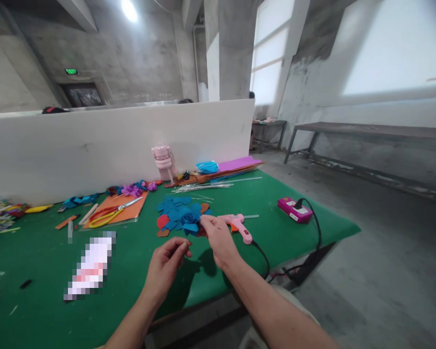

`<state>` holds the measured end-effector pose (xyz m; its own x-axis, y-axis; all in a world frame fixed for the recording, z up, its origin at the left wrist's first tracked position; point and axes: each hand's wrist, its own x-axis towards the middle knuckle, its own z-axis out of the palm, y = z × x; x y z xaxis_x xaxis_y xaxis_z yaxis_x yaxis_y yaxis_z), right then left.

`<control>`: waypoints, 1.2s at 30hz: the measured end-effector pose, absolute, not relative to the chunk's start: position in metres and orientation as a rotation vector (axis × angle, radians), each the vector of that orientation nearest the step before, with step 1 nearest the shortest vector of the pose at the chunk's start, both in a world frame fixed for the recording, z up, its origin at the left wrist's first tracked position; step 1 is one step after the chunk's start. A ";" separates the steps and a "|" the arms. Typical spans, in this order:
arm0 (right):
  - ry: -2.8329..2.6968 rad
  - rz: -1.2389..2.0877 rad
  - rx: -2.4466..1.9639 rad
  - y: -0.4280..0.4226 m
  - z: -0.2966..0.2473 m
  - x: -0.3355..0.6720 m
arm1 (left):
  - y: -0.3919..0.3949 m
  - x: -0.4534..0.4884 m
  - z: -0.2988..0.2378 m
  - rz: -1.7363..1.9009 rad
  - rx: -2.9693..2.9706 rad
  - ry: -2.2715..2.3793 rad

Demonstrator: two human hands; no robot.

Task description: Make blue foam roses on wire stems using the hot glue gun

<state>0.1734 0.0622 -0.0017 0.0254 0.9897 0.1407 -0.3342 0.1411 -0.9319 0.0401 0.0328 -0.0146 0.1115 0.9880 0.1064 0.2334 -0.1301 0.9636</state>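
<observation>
My right hand [218, 237] is closed in a pinch at the side of a blue flower [190, 218] with layered petals. Below it, loose blue petal pieces [170, 208] lie in a pile with a red piece [163, 222] and some brown ones. My left hand [169, 264] hovers nearer the table edge, thumb and forefinger pressed together. Whatever those fingers hold, if anything, is too small to make out. Just beyond my right hand rests a pink glue gun [241, 229] with an orange trigger, a clear glue stick [252, 216] poking from its back.
A magenta power box [294, 210] with a black cable [318, 223] sits at right. Yellow-handled scissors [107, 218] lie on an orange sheet [132, 211] at left. A pink bottle [163, 162] stands against the white partition [94, 145]. Thin wires [203, 186] lie behind the petals.
</observation>
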 end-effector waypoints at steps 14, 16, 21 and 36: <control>-0.958 1.335 -0.844 0.061 0.000 0.173 | 0.032 0.041 -0.016 1.090 1.492 1.233; -0.935 1.408 -0.814 0.059 0.001 0.173 | 0.033 0.040 -0.017 1.090 1.481 1.219; -1.010 1.480 -0.726 0.055 0.003 0.171 | 0.035 0.038 -0.019 1.109 1.471 1.199; -1.185 1.334 -0.735 0.058 -0.005 0.168 | 0.034 0.038 -0.020 1.174 1.426 1.218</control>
<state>0.1680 0.0579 -0.0046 -0.1557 0.9632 0.2190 -0.3311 0.1580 -0.9303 0.0380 0.0342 -0.0196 0.0652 0.9923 0.1055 0.1421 -0.1138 0.9833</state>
